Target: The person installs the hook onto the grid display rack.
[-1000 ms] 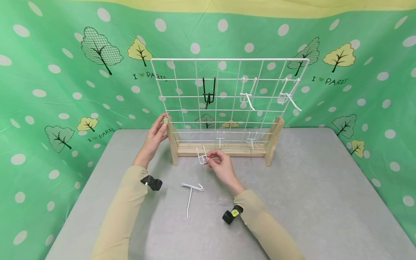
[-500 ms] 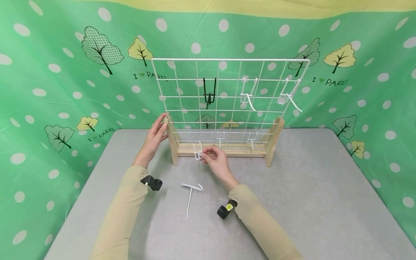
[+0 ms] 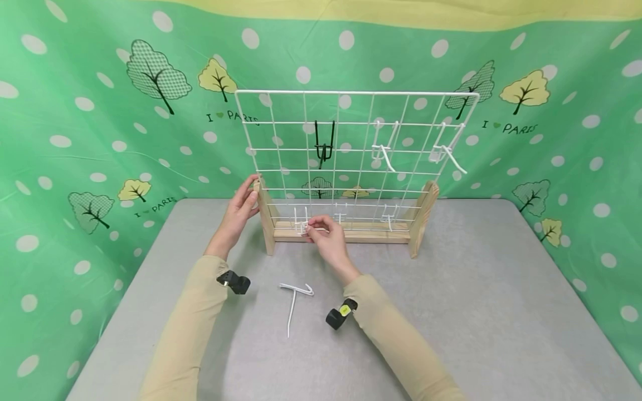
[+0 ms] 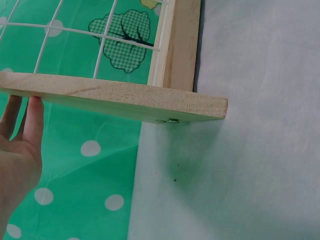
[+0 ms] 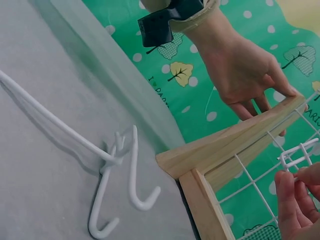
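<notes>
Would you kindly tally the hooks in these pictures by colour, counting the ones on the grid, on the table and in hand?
White hooks: 6, namely two upper, two low, one lying on the table, one pinched by the right hand at the wire grid.
Black hooks: 1.
Total: 7.

a spare white wire hook (image 3: 296, 303) lies flat on the grey table top (image 3: 476, 312), its long stem pointing toward the near edge and its two curled ends (image 5: 125, 210) resting on the surface. a black wire hook (image 3: 323, 142) hangs in the upper rows of the panel, with two white wire hooks (image 3: 383, 150) (image 3: 448, 151) hanging to its right. behind the table hangs a green cloth backdrop (image 3: 100, 111) printed with white dots, trees and lettering, with a yellow band along its top.
</notes>
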Available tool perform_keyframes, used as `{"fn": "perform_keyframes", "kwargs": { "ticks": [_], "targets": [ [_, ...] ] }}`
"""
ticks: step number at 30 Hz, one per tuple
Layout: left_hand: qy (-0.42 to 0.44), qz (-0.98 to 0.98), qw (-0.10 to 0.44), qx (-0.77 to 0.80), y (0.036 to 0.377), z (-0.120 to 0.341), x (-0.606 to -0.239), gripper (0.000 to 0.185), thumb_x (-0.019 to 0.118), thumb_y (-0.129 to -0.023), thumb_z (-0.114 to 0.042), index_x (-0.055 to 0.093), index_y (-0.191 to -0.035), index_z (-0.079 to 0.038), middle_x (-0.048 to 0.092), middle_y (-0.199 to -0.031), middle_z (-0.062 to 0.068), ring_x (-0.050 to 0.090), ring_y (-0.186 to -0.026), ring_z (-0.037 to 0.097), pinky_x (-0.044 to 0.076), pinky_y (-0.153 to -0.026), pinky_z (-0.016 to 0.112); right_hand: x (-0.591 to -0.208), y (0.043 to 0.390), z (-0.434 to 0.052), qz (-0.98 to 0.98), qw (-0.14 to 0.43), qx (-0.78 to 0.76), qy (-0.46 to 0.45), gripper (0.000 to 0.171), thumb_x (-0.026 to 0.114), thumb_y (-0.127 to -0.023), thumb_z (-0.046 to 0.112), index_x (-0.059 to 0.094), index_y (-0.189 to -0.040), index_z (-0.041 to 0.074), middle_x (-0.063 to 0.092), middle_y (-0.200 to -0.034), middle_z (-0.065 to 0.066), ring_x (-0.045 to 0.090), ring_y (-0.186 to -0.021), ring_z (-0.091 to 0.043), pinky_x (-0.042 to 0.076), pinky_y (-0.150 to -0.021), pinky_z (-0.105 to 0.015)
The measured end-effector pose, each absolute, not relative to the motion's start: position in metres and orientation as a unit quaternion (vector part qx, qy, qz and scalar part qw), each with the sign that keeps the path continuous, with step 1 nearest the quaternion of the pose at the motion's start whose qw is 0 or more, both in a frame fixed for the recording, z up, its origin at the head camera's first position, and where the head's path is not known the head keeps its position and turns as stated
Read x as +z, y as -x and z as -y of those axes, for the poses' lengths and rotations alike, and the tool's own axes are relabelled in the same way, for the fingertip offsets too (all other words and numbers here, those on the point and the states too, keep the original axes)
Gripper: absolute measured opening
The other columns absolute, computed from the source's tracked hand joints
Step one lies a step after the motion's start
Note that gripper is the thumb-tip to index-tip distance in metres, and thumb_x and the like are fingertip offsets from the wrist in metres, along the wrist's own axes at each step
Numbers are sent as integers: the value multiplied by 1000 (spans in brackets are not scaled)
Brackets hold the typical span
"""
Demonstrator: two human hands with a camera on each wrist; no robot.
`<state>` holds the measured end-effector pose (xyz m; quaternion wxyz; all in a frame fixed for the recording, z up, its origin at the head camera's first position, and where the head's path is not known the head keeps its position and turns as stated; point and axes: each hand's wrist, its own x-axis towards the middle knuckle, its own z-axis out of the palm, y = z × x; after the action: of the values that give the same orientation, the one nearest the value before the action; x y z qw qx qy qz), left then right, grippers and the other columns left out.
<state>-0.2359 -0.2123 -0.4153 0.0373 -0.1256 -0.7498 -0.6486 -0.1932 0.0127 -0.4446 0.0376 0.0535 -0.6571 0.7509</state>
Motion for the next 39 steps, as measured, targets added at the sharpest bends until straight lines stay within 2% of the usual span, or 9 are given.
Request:
{"fn": "perform_keyframes", "kwargs": {
  "ticks": [2, 6, 10, 14, 17, 20, 26, 33, 39],
  "targets": [
    [127, 750, 38, -648, 236, 212, -415, 50, 39, -105, -32, 28, -153, -21, 39, -141, 22, 37, -131, 35, 35, -106, 54, -445, 194, -10, 646, 43, 761, -46, 11, 60, -86, -16, 57, -97, -17, 61, -91, -26, 68, -77, -37, 59, -69, -33],
    [130, 751, 40, -646, 237, 212, -415, 50, 39, -105, -31, 28, -153, -20, 39, -141, 24, 37, -131, 36, 35, -106, 55, -445, 196, -5, 629, 54, 775, -29, 11, 59, -85, -17, 57, -96, -17, 61, -91, -26, 68, -72, -26, 58, -73, -43],
    [131, 752, 40, -645, 237, 212, -414, 50, 39, -106, -29, 28, -153, -20, 39, -141, 24, 37, -131, 36, 34, -106, 55, -445, 200, 0, 617, 66, 784, -11, 8, 58, -85, -17, 58, -92, -14, 61, -89, -26, 68, -76, -33, 57, -74, -49],
    [129, 752, 36, -646, 238, 213, -415, 49, 39, -106, -28, 27, -153, -19, 39, -141, 23, 36, -131, 35, 34, -107, 54, -446, 203, 4, 611, 75, 788, -3, 8, 59, -85, -16, 58, -93, -14, 61, -87, -23, 68, -73, -29, 59, -72, -42],
    [130, 750, 32, -648, 238, 213, -414, 49, 38, -106, -26, 26, -153, -19, 38, -141, 23, 36, -132, 35, 34, -107, 55, -446, 204, 5, 605, 77, 792, 0, 11, 59, -85, -15, 57, -96, -15, 61, -87, -20, 66, -69, -18, 59, -68, -32],
    [131, 747, 31, -651, 238, 213, -414, 49, 37, -106, -24, 26, -153, -18, 38, -141, 23, 36, -131, 36, 34, -107, 55, -443, 207, 6, 602, 80, 795, -1, 11, 59, -85, -15, 57, -96, -14, 60, -88, -21, 65, -68, -16, 59, -68, -30],
    [130, 749, 35, -649, 238, 213, -416, 49, 38, -106, -27, 26, -153, -19, 39, -141, 23, 36, -131, 35, 33, -107, 55, -438, 210, 7, 613, 93, 784, -10, 10, 59, -85, -15, 58, -96, -14, 60, -87, -21, 66, -68, -16, 59, -68, -30],
    [133, 749, 36, -648, 237, 212, -415, 51, 40, -105, -33, 27, -153, -21, 40, -139, 23, 37, -130, 35, 34, -107, 55, -438, 212, 9, 613, 96, 784, -18, 12, 57, -84, -16, 57, -96, -17, 60, -91, -28, 67, -70, -20, 59, -69, -32],
    [133, 748, 37, -650, 237, 212, -416, 50, 39, -106, -30, 27, -153, -20, 40, -140, 23, 37, -131, 36, 34, -106, 55, -442, 213, 9, 619, 91, 780, -4, 11, 58, -84, -16, 58, -95, -14, 60, -89, -24, 65, -67, -15, 59, -68, -30]
  ]
}}
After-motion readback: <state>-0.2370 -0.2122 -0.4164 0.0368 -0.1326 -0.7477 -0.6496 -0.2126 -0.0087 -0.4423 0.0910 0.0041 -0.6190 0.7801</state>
